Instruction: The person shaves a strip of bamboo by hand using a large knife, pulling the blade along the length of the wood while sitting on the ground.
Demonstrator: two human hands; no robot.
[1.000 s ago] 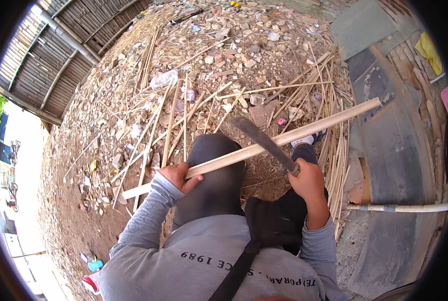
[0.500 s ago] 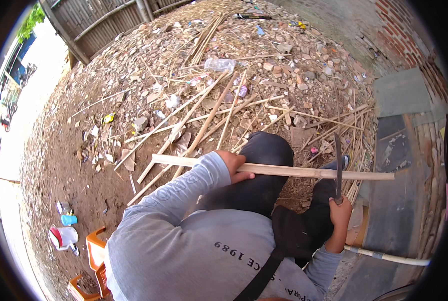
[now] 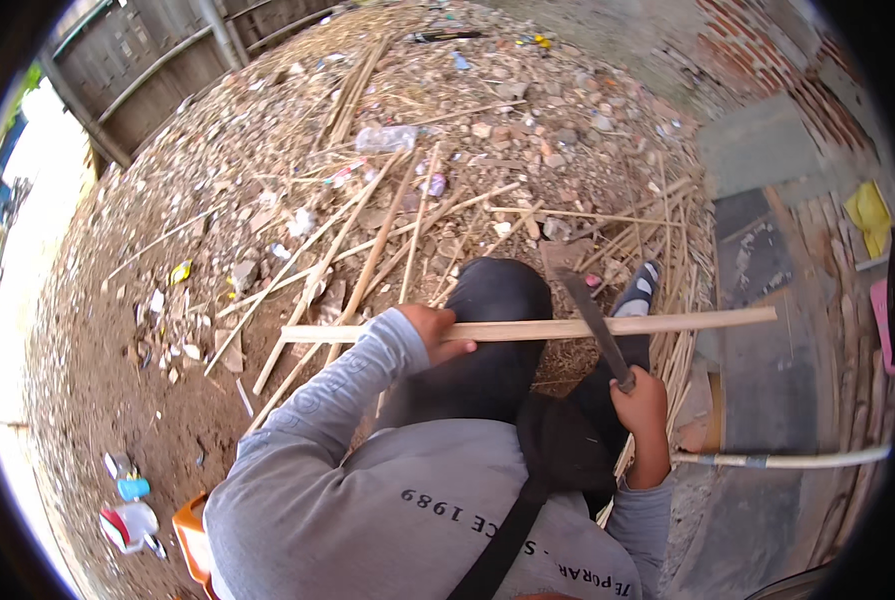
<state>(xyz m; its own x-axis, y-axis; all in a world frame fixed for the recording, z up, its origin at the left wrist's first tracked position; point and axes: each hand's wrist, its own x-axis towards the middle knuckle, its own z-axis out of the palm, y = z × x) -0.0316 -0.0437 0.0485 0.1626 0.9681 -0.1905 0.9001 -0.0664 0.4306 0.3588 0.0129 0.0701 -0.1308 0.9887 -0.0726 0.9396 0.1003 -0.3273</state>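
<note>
A long pale strip of split bamboo (image 3: 527,331) lies across my raised knee, running from left to right. My left hand (image 3: 435,335) is closed round it left of the knee, thumb pointing right. In my right hand (image 3: 639,400) is the handle of a machete (image 3: 597,325), its dark blade angled up and to the left. The blade crosses over the strip right of the knee; whether it touches the strip I cannot tell. The strip's right end sticks out past the blade, unheld.
Several bamboo strips (image 3: 367,245) are strewn over the rubble ahead, with more piled by my right foot. A clear plastic bottle (image 3: 385,139) lies among them. An orange plastic chair (image 3: 193,540) and a blue cup (image 3: 133,489) are at lower left. Dark boards (image 3: 767,370) lie at right.
My right hand and the machete have moved left along the strip, and the blade has gone from upright to tilted left. The whole view has shifted slightly.
</note>
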